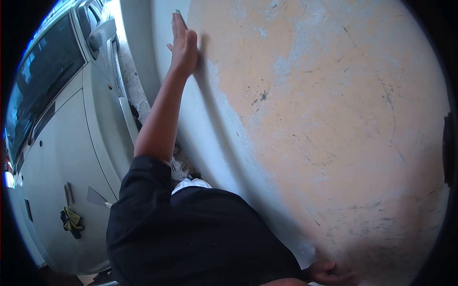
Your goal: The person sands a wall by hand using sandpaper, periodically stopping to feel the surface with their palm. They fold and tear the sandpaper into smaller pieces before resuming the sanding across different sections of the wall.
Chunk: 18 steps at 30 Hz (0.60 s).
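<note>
My left hand (184, 47) is stretched out far ahead at the top of the view, beside the lower part of a patchy orange and pale grey wall (305, 128). Its fingers are held straight and together around a thin dark flat piece (181, 18), whose kind I cannot make out. That piece lies on the side toward the wall. Low at the right, in shadow, my right hand (331, 273) is near or against the wall, fingers partly extended. Nothing shows in it.
At the left stands a light-coloured vehicle (62, 157) with a side mirror (102, 34). On its bonnet lie a scraper (97, 196), a narrow tool (68, 194) and yellow-black gloves (71, 221). A strip of floor (136, 81) and a crumpled plastic bag (178, 169) show between vehicle and wall.
</note>
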Each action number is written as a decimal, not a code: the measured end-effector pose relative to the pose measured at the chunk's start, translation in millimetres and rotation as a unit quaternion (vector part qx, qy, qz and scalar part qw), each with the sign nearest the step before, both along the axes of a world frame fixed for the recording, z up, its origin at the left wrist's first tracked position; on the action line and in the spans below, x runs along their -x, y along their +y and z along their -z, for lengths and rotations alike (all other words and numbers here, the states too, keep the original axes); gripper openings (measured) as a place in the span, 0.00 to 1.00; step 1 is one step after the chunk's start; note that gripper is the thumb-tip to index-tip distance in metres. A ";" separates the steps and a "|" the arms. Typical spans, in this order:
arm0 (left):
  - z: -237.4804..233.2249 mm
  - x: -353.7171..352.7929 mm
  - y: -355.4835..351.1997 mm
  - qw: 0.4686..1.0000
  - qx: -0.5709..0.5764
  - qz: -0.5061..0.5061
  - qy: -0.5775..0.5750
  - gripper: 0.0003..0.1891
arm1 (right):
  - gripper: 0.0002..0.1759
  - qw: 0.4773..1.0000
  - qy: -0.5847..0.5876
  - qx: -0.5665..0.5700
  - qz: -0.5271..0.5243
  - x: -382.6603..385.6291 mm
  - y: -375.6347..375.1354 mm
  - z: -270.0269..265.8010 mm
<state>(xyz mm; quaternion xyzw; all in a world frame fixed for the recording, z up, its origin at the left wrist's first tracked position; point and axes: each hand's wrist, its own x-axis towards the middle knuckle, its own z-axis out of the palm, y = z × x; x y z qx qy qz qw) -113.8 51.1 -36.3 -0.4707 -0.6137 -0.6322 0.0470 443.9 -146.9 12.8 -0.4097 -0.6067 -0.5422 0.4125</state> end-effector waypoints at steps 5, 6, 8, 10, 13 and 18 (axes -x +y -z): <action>36.3 -79.4 -29.4 0.996 -0.037 -0.006 0.082 0.66 | 0.35 0.999 0.039 -0.011 -0.008 -2.0 -0.5 -1.0; 58.3 -112.4 -47.3 0.988 -0.069 0.041 0.134 0.69 | 0.35 0.999 0.044 -0.014 -0.008 -2.4 -0.5 -1.1; 71.4 -169.8 -85.1 0.985 -0.060 0.095 0.129 0.74 | 0.35 0.999 0.045 -0.020 -0.013 -3.7 -0.8 -0.3; 72.6 -145.1 -77.5 0.979 -0.038 0.073 0.189 0.74 | 0.34 0.999 0.036 -0.017 -0.023 -5.4 -2.0 0.7; 32.0 -77.2 -51.9 0.981 0.001 0.038 0.190 0.69 | 0.34 0.999 0.028 0.008 -0.022 -3.4 -4.0 -0.7; -30.7 -28.6 -16.6 0.996 -0.063 0.011 0.058 0.53 | 0.33 0.998 0.044 0.047 -0.010 37.9 -1.9 -24.5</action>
